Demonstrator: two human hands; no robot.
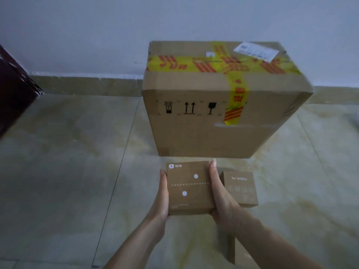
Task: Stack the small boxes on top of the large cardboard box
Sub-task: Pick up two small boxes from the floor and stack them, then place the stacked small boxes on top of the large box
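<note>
A large cardboard box (211, 133) with yellow and red tape stands on the floor against the wall. In front of it, a small brown box with two white dots (189, 188) is held between both palms. My left hand (162, 197) presses its left side and my right hand (220, 195) presses its right side. A second small brown box (241, 188) rests on the floor just right of my right hand. A third brown box (236, 251) shows partly beneath my right forearm.
Beige tiled floor (68, 162) spreads to the left and right of the boxes. A dark door or cabinet edge (13, 90) stands at the far left. A white wall with a low skirting runs behind the large box.
</note>
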